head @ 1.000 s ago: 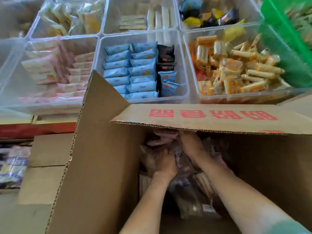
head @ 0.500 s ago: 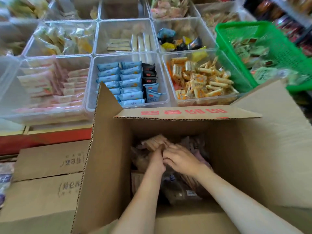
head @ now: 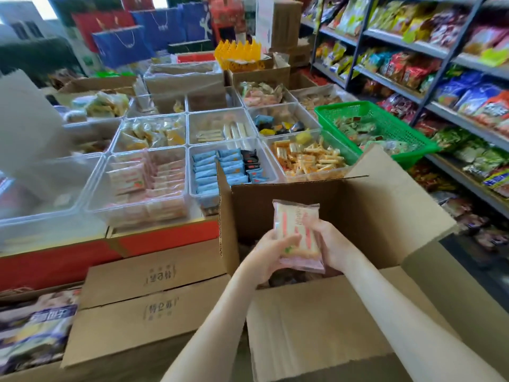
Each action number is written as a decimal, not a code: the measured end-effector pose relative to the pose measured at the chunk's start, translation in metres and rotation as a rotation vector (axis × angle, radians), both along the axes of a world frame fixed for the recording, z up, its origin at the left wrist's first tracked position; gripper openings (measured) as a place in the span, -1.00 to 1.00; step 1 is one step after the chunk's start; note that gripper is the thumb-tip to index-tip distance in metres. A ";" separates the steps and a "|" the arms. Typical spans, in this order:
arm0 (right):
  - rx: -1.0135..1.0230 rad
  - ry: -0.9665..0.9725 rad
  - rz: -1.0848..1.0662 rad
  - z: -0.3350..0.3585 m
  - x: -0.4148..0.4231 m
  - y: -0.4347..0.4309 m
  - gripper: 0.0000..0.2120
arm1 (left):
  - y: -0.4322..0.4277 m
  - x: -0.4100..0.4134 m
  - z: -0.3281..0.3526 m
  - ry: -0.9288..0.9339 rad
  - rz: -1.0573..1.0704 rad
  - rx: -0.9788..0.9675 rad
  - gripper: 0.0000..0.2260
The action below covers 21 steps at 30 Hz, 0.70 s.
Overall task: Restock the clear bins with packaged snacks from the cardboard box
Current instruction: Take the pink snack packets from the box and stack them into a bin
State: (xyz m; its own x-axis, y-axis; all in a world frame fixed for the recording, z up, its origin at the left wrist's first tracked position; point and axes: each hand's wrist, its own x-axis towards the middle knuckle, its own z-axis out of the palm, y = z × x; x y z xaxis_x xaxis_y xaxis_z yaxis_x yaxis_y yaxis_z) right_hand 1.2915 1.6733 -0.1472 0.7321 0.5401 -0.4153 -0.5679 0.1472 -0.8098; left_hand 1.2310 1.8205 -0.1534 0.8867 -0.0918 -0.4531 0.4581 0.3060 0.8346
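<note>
Over the open mouth of the cardboard box (head: 371,210), near and just right of centre, two hands meet on one snack pack (head: 296,224). Whether more packs sit behind the front one I cannot tell. The left hand (head: 268,253) grips the pack's lower left edge, with the thumb laid across the front face. The right hand (head: 334,244) has its fingers curled round the right edge, so the pack is clamped between the two palms. It stands upright, its top clear of both hands and its lower edge just above the dark packets inside the box.

The wrapper is pale pink and partly see-through, with crimped ends. A cream-coloured slab shows through it, marked with red-orange stripes and a small green spot low on the left.

Beyond the box, to the far left, lie the clear bins. Three in the near row can be made out plainly: one of pink packs (head: 170,155), one of blue packs with a few black ones (head: 228,146), and one of orange-and-cream sticks (head: 338,146). Behind these sit three more, and the farther ones blur. One green basket (head: 358,111) stands to the right of the bins. Two closed cartons (head: 159,274) lie near left, beside the box — and stocked shelves (head: 440,51) run along the right.
</note>
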 end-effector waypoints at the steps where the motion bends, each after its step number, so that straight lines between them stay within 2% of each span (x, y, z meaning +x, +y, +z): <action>1: 0.002 -0.049 -0.016 0.011 -0.008 0.008 -0.60 | 0.009 -0.005 0.008 -0.019 -0.014 0.024 -0.76; 3: -0.001 -0.137 -0.067 0.032 -0.020 0.029 -0.67 | 0.031 -0.014 0.025 -0.035 -0.010 0.055 -0.76; 5: 0.021 -0.209 -0.086 0.050 -0.028 0.053 -0.75 | 0.059 -0.021 0.041 -0.041 0.064 0.027 -0.67; 7: 0.032 -0.251 -0.071 0.064 -0.033 0.084 -0.79 | 0.096 -0.032 0.053 -0.098 0.173 0.005 -0.67; 12: 0.076 -0.249 -0.034 0.086 -0.049 0.203 -0.73 | 0.204 -0.059 0.081 -0.223 0.308 0.020 -0.65; 16: 0.015 -0.249 0.038 0.093 -0.058 0.310 -0.82 | 0.294 -0.058 0.085 -0.141 0.400 0.104 -0.53; 21: -0.134 -0.260 0.123 0.088 -0.050 0.393 -0.82 | 0.369 -0.043 0.072 -0.045 0.549 0.163 -0.62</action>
State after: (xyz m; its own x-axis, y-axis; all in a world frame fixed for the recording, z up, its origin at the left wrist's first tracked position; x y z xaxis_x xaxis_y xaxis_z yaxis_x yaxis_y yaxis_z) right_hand 1.2419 2.0661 -0.0588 0.7555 0.5843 -0.2963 -0.3467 -0.0272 -0.9376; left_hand 1.1876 2.1895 -0.0813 0.8032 0.4558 -0.3836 0.2316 0.3544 0.9060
